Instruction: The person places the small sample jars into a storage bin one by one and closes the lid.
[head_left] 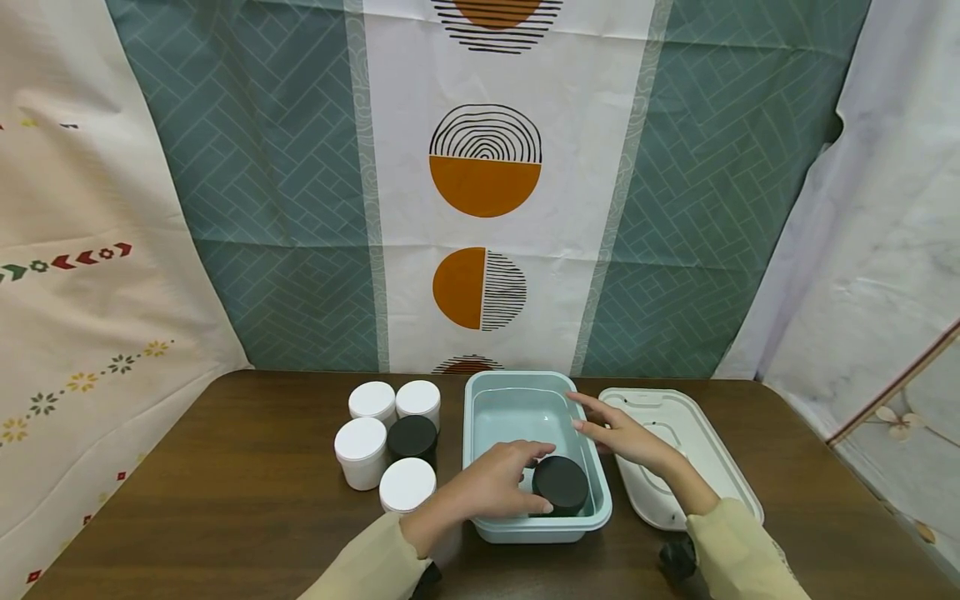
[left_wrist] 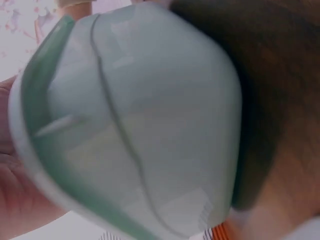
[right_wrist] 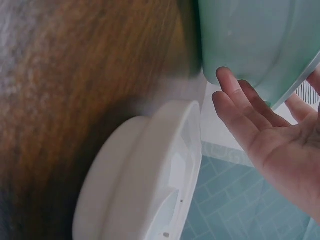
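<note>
A black-lidded round jar (head_left: pixel 561 485) is in the near right corner of a pale blue-green plastic tub (head_left: pixel 517 417). My left hand (head_left: pixel 498 483) reaches over the tub's near left side, thumb and fingers curved about the jar's left side. The tub's wall (left_wrist: pixel 170 110) fills most of the left wrist view, so the hold on the jar is hidden there. Beside the tub's right rim is my right hand (head_left: pixel 617 429), its fingers extended. In the right wrist view those fingers (right_wrist: pixel 240 107) lie against or very near the tub's outer wall.
Left of the tub stand several white round jars (head_left: pixel 362 450) around another black jar (head_left: pixel 412 437). A white lid (head_left: pixel 675 442) lies on the brown table (head_left: pixel 247 483) at the right. Patterned cloth (head_left: pixel 480 208) hangs behind the table's far edge.
</note>
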